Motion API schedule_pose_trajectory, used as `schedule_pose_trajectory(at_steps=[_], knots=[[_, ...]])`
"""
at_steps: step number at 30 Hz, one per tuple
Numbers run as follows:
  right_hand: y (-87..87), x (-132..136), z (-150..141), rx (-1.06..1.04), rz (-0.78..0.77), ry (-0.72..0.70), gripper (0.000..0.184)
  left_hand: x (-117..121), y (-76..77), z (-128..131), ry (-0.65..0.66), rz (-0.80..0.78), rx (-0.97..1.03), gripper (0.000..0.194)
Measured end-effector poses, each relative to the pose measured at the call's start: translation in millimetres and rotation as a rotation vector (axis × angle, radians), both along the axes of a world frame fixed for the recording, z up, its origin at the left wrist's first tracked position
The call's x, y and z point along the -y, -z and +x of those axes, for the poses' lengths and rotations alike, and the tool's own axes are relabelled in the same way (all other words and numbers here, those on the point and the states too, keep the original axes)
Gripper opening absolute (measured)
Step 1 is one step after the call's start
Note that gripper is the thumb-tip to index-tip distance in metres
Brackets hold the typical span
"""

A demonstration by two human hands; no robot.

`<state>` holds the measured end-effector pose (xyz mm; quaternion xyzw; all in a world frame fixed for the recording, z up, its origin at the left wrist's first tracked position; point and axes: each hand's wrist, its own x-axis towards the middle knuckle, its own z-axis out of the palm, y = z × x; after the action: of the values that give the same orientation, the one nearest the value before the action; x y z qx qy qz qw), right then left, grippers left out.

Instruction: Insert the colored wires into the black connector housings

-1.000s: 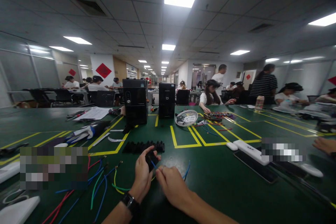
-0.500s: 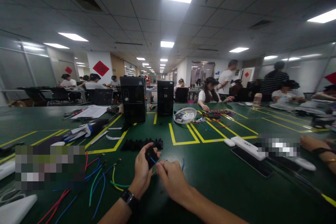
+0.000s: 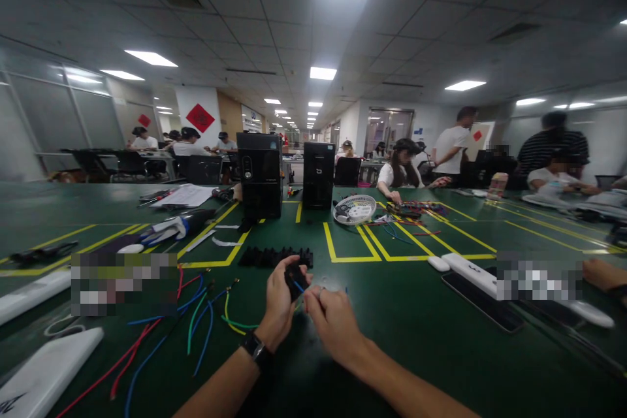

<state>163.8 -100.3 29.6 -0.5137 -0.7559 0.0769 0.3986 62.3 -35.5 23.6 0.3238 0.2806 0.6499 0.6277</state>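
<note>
Slightly left of the middle, my left hand is wrapped round a small black plastic block. A blue wire runs from the block's face toward my right hand, whose thumb and fingers pinch it. The far end of that wire is mostly hidden behind the right hand. Just beyond my hands lies a row of similar black plastic blocks. Loose wires with metal ends, among them a green wire and a red wire, spread over the table left of my left hand.
Two black computer towers stand across the green table, beside a white basket. White power banks and a dark phone lie to the right. A co-worker's hand rests at the right edge. Another person handles wires opposite.
The whole view has shifted, so the scene sits a little farther right and higher. Both hands keep their hold on the block and the wire, with little change between them.
</note>
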Motion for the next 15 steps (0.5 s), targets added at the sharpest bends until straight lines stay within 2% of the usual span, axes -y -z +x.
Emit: schedule_pose_trajectory(at_steps=[4,7,11,15], knots=[[9.4,-6,0,0.077,-0.090,0.003,0.033,-4,-5.9,-4,0.041,-0.028,0.148,0.032],[16.2,-8,-2,0.107,-0.146,-0.023,0.032,-8,-9.7,-12,0.045,0.009,0.233,0.031],[14.0,-5,-3,0.042,-0.114,-0.088,0.035,-11,-10.8,-18,-0.013,-0.019,0.156,0.030],[8.3,-5,2,-0.022,-0.058,-0.061,0.036,-11,-7.2,-20,-0.065,-0.084,0.029,0.025]])
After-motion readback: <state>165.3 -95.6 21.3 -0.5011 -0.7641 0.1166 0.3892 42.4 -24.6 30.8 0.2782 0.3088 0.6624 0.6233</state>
